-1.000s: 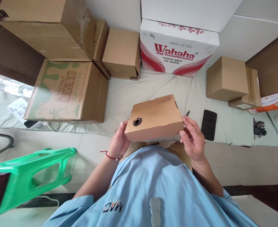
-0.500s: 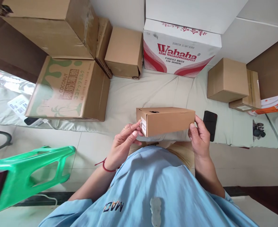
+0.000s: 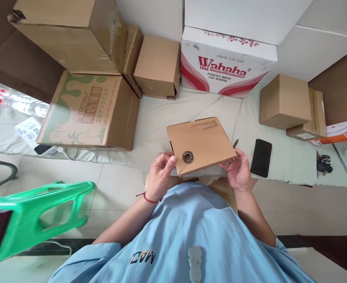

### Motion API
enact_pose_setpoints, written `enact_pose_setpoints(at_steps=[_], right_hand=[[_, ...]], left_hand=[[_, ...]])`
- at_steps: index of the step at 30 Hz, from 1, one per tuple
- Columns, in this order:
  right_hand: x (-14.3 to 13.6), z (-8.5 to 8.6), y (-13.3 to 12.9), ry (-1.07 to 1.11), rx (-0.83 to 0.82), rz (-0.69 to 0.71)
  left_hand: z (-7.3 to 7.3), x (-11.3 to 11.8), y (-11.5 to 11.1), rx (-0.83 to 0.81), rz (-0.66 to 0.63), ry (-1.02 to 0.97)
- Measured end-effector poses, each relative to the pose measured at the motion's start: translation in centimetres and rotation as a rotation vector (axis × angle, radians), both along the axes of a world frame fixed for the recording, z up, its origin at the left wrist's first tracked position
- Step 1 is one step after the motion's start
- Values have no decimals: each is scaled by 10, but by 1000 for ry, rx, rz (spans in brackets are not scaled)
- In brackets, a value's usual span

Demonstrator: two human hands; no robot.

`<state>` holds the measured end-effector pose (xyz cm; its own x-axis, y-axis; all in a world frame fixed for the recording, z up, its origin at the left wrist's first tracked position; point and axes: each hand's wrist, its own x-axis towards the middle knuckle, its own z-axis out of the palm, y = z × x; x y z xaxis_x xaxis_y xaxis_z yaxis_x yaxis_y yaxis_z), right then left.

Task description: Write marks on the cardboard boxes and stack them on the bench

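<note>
Cardboard box [image 3: 204,139] sits tilted between our hands over the front edge of the table [image 3: 155,118]; a dark round hole [image 3: 188,157] marks its upper face, and we cannot tell what is inside. Our left hand [image 3: 159,179] has its grip clamped on the left edge, thumb near the front corner. Our right hand [image 3: 239,173] touches the right front corner, its grip partly hidden, so we cannot tell how closed.

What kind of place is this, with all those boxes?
Maybe a storage corner indoors, though I can't be sure. The coconut box and Wahaha carton stand with other boxes on a cloth-covered surface, and the person holds a small box.
</note>
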<state>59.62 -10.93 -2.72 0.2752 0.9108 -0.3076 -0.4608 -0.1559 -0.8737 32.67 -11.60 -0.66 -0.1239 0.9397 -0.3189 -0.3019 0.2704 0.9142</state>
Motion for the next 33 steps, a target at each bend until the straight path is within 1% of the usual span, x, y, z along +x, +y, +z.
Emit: enact_pose_setpoints(at_steps=[3, 5, 6, 9, 12, 15, 19, 21, 24, 26, 27, 29, 31, 32, 33], right_hand=[[-5, -3, -4, -62, -28, 86], [-6, -3, -5, -102, -49, 107], [-6, -3, -6, -115, -52, 95], [-4, -4, -7, -112, -43, 40], [-1, -5, -8, -76, -34, 13], [3, -5, -7, -92, -13, 0], [9, -1, -8, -177, 40, 50], [10, 1, -9, -227, 73, 115], [12, 3, -8, -303, 125, 277], [18, 2, -2, -438, 184, 373], [22, 2, 2, -562, 215, 389], [34, 3, 13, -921, 235, 379], [47, 5, 25, -1331, 158, 389], [54, 6, 30, -1510, 92, 431], [59, 8, 36, -1657, 22, 504]], left_hand=[[-11, -4, 8, 24, 49, 19], [-13, -8, 9, 92, 46, -29], [-13, -10, 9, 141, 39, -54], [-12, -16, 6, 282, -30, -92], [-11, -23, 2, 344, -149, -74], [-11, -29, -1, 346, -258, -22], [-11, -34, 2, 294, -350, -12], [-11, -34, 6, 240, -329, -58], [-12, -31, 9, 107, -185, -184], [-12, -30, 10, -7, -97, -246], [-11, -30, 9, -59, -68, -255], [-7, -32, 9, -137, -23, -229], [2, -37, 8, -177, -18, -141], [8, -41, 8, -178, -31, -78], [14, -44, 9, -165, -47, -11]])
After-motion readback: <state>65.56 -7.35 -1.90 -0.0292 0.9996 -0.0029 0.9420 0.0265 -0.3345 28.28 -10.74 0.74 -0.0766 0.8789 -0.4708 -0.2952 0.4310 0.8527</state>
